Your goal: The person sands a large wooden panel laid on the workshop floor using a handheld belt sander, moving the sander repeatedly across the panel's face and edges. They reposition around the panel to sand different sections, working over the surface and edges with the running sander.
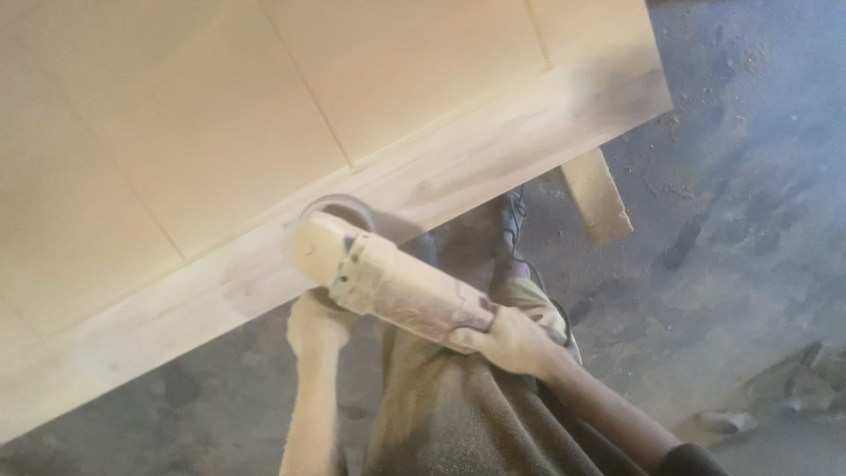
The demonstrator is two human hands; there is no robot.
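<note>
The step in hand is sanding the near rail of the large pale wooden panel (264,132) with a dust-coated, cylinder-bodied handheld angle grinder (397,286). The round sanding disc (339,207) rests on the rail close to the panel's near edge, about midway along it, beside the groove where the rail meets the flat inset board. The right hand (511,339) is wrapped closed around the rear of the tool body; the left hand (317,322) is curled under the head end, apparently closed on a side grip, though the grip itself is hidden. Keep the disc flat, or only slightly tilted, so that its rim does not gouge the wood. Guide the tool along the grain with light, even pressure, and do not dwell in one spot. Keep the disc away from the groove and from the near edge, where it could round the corner. Both hands should remain closed on the tool. The person's shoe (511,216) stands on the dusty grey floor (749,176) below the rail; footing there judged slippery.
</note>
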